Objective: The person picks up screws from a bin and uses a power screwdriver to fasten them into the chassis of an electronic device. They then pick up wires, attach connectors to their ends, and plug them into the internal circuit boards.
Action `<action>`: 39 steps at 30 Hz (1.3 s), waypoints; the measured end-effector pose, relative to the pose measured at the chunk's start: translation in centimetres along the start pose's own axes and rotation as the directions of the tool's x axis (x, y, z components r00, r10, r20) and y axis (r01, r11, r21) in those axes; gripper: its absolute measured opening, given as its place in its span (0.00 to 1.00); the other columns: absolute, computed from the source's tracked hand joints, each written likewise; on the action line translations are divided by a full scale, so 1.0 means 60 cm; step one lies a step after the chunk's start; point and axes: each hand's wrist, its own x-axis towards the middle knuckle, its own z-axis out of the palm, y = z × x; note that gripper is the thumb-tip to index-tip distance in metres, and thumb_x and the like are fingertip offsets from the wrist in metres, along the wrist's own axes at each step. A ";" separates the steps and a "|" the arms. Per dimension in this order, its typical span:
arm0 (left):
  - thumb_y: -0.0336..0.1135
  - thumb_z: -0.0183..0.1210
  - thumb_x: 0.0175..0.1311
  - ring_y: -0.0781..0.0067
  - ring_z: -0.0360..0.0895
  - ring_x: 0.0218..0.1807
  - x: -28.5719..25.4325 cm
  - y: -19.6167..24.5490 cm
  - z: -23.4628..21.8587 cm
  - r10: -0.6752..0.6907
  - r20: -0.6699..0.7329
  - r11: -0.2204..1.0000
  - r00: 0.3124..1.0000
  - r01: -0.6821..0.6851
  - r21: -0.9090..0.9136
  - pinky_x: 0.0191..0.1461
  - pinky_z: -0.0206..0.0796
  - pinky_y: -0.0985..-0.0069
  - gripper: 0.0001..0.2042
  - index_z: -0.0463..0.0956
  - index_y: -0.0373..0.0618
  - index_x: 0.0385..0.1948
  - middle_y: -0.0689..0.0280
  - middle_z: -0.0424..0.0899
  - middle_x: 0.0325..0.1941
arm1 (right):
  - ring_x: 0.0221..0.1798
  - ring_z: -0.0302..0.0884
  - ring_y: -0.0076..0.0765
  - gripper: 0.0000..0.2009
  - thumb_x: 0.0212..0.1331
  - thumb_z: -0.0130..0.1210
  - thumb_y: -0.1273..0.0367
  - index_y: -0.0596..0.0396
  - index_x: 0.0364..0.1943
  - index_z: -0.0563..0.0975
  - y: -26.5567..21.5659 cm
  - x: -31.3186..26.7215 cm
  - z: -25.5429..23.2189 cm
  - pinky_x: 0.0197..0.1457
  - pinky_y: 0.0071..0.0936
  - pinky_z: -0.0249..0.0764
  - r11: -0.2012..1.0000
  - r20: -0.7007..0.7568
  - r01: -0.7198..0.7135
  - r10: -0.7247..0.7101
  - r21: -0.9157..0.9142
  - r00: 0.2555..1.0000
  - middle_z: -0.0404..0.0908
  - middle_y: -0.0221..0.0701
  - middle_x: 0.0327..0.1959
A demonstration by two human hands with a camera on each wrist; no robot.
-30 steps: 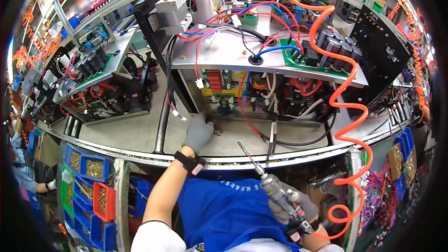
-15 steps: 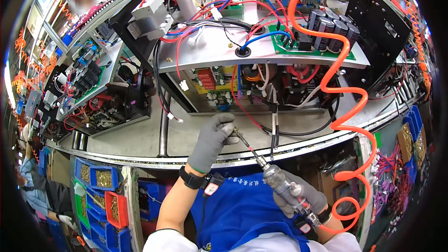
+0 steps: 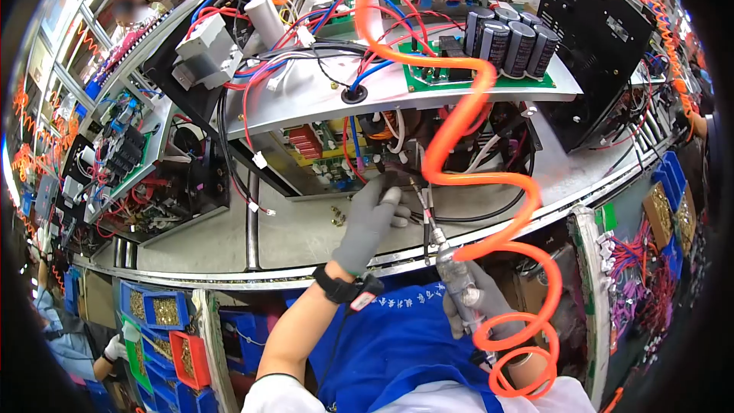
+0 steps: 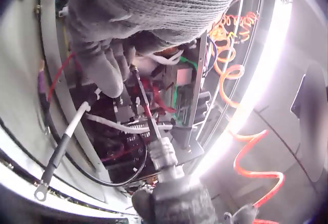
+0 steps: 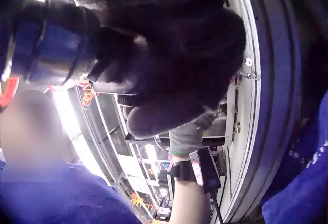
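Observation:
My gloved right hand (image 3: 495, 300) grips a pneumatic screwdriver (image 3: 457, 279), its orange coiled hose trailing from the lower end. The long bit (image 4: 145, 101) points up at the lower opening of a metal equipment chassis (image 3: 306, 111), with a small brass-coloured screw (image 4: 134, 69) at its tip. Close beside that tip, my gloved left hand (image 3: 365, 226) reaches toward the opening with loosely bent fingers (image 4: 108, 75); nothing shows held in them. Red, white and black cables hang there, one black-and-white cable (image 4: 66, 134) ending in a ring lug.
Several brass-coloured screws (image 3: 337, 216) lie on the bench left of my hand. The orange hose (image 3: 489, 92) loops across the chassis front. Blue bins (image 3: 166, 310) and a red bin (image 3: 189, 359) of small parts stand at lower left. Another chassis (image 3: 130, 160) sits further left.
The left hand came up from the bench to the bit tip, then moved further toward the chassis. The screwdriver rose with it, its bit now at the chassis opening. The hose swung left.

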 end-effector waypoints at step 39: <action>0.34 0.58 0.66 0.83 0.69 0.20 0.052 0.030 0.021 0.386 -0.212 0.773 0.898 -0.190 0.605 0.25 0.61 0.80 0.09 0.81 0.37 0.36 0.68 0.76 0.19 | 0.34 0.83 0.41 0.44 0.53 0.65 0.58 0.50 0.71 0.51 0.106 0.132 -0.018 0.38 0.33 0.78 0.798 0.083 0.488 -0.493 -0.352 0.866 0.79 0.44 0.44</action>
